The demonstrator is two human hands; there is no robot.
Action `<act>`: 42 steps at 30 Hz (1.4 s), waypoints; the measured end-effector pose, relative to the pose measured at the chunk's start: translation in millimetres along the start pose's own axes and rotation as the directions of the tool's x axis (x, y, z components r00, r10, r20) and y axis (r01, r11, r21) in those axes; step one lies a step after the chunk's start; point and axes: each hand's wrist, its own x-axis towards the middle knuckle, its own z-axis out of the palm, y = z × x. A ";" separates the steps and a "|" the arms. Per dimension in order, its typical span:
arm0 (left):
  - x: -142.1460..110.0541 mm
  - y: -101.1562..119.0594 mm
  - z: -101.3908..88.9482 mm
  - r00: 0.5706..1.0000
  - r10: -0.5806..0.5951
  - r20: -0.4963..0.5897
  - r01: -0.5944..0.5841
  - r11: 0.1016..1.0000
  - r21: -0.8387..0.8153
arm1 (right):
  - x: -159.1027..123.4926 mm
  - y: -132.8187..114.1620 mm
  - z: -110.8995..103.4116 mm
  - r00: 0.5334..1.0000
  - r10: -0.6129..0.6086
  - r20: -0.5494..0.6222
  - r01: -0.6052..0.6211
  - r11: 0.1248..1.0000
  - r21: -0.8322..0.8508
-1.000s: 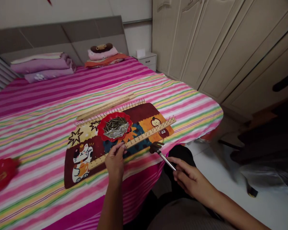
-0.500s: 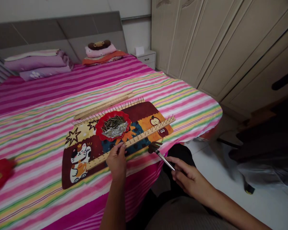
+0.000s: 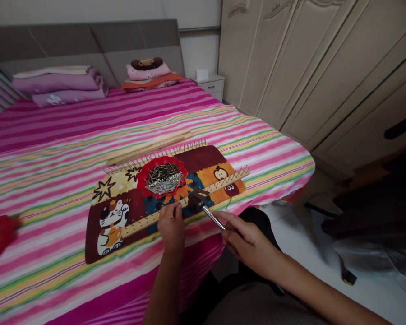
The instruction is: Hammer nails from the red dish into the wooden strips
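My right hand [image 3: 242,237] is closed around the shiny metal handle of a hammer [image 3: 211,215]. The hammer's dark head [image 3: 196,201] hovers over the near wooden strip [image 3: 145,221], or touches it; I cannot tell which. Right beside the head, my left hand [image 3: 172,225] has its fingertips pinched together at the strip; whatever they hold is too small to make out. Nails stand in a row along this strip, thickest toward its right end. Behind it a red scalloped dish [image 3: 142,189] holds a heap of loose nails [image 3: 164,177].
A patterned mat [image 3: 94,234] lies under the strip and dish on a striped bed [image 3: 47,180]. Along its far edge stands another strip with upright nails [image 3: 162,153], with more wooden strips [image 3: 149,148] behind. A red object [image 3: 0,237] rests at far left. Wardrobes [image 3: 291,58] line the right.
The hammer has moved left and in over the near strip, beside my left fingertips. My left hand has shifted slightly right, still pinched. The camera view has moved a little.
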 end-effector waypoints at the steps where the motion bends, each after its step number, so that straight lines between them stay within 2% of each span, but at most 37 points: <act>1: 0.1 -1.2 0.7 1.000 0.003 0.003 -0.003 1.000 0.004 | 5.3 -2.6 3.1 1.000 -0.008 0.002 0.008 1.000 -0.013; 6: -1.0 -7.2 3.4 1.000 0.029 -0.001 -0.029 0.999 0.033 | 22.2 -9.1 16.2 0.998 -0.064 0.000 0.063 0.996 -0.062; 11: -4.0 -9.2 2.7 0.999 0.040 0.011 -0.040 0.999 0.034 | 29.6 -12.2 22.5 0.991 -0.117 0.073 0.126 0.982 -0.138; 15: -3.8 -10.6 2.1 0.999 0.047 0.017 -0.047 0.998 0.038 | 26.3 -13.1 23.5 0.997 -0.050 0.060 0.057 0.989 -0.137; 22: -4.6 -10.5 2.0 0.999 0.044 0.006 -0.044 0.998 -0.037 | -5.0 1.9 9.6 0.997 0.074 0.036 -0.075 0.996 0.050; 26: 0.7 -4.6 -14.5 0.998 0.063 -0.020 -0.064 0.998 -0.021 | -17.8 14.7 0.0 0.989 0.145 0.020 -0.146 0.979 0.142; 30: 35.9 -0.4 -40.3 0.993 0.089 -0.076 -0.079 0.989 0.123 | -24.6 22.0 -8.9 0.977 0.214 -0.028 -0.208 0.968 0.143; 32: 61.8 -0.9 -46.9 0.996 0.090 -0.026 -0.081 0.963 0.258 | -25.9 24.5 -11.6 0.973 0.226 -0.051 -0.217 0.964 0.152; 34: 85.4 -1.5 -46.0 0.992 0.074 0.102 -0.107 0.918 0.382 | -26.1 26.3 -12.8 0.972 0.229 -0.059 -0.218 0.964 0.154; 36: 102.0 -0.4 -39.2 0.968 0.052 0.247 -0.166 0.868 0.468 | -25.9 27.6 -12.9 0.970 0.234 -0.057 -0.223 0.962 0.155; 39: 113.1 4.8 -26.3 0.923 0.006 0.385 -0.241 0.789 0.565 | -26.1 28.8 -12.9 0.967 0.249 -0.047 -0.238 0.957 0.166; 42: 115.9 8.7 -19.5 0.900 -0.038 0.435 -0.273 0.730 0.627 | -26.5 30.6 -13.5 0.965 0.258 -0.048 -0.245 0.953 0.178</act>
